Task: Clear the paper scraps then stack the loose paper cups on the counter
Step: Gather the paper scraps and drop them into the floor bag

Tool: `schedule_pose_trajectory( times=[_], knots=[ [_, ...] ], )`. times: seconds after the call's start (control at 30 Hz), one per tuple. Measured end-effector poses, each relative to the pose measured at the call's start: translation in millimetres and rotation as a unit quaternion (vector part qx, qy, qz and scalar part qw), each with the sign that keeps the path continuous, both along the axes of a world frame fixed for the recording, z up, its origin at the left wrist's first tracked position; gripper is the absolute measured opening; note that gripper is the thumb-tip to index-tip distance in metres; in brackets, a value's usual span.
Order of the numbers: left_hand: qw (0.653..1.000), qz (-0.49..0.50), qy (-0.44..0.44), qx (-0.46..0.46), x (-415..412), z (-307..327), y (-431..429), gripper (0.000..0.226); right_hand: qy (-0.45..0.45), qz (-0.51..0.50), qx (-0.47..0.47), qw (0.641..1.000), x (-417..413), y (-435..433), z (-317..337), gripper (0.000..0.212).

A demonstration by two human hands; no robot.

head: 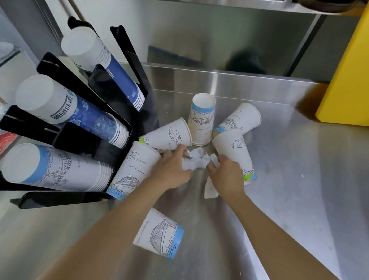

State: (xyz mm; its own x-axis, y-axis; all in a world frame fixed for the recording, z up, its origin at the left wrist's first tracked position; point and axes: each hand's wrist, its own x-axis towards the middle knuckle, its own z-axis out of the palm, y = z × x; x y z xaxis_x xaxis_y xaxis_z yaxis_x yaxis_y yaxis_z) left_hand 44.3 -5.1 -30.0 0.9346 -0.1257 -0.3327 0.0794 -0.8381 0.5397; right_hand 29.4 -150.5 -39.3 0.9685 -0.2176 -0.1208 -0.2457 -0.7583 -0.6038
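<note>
Crumpled white paper scraps (pixel 196 161) lie in the middle of the steel counter (pixel 295 191). My left hand (pixel 173 167) and my right hand (pixel 227 175) press in on them from both sides, fingers curled around the paper. A flat white scrap (pixel 209 189) lies under my right wrist. Several loose printed paper cups surround the scraps: one upside down (pixel 201 119), others on their sides at the back right (pixel 238 119), right (pixel 236 153), left (pixel 168 135) and front left (pixel 133 169). Another cup (pixel 159 234) lies between my forearms.
A black rack (pixel 74 136) on the left holds three slanted stacks of cups. A yellow box (pixel 356 71) stands at the back right. A steel backsplash rises behind the counter, and a shelf edge runs overhead. A red lid (pixel 1 143) sits at far left.
</note>
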Motion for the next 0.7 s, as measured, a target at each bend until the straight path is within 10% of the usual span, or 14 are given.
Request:
schedule_pose_trajectory(
  times=[0.13, 0.33, 0.7],
  knots=[
    [0.988, -0.097, 0.053, 0.110, 7, -27, -2, 0.076, -0.043, 0.019, 0.024, 0.999, 8, 5, 12, 0.015],
    [0.985, -0.141, -0.008, 0.099, 14, -27, 2, 0.044, -0.016, 0.060, 0.072, 0.995, 20, 5, 4, 0.039],
    [0.988, 0.089, -0.102, -0.070, 2, 19, 22, 0.033, 0.067, 0.153, -0.038, 0.985, 55, 23, -23, 0.042]
  ],
)
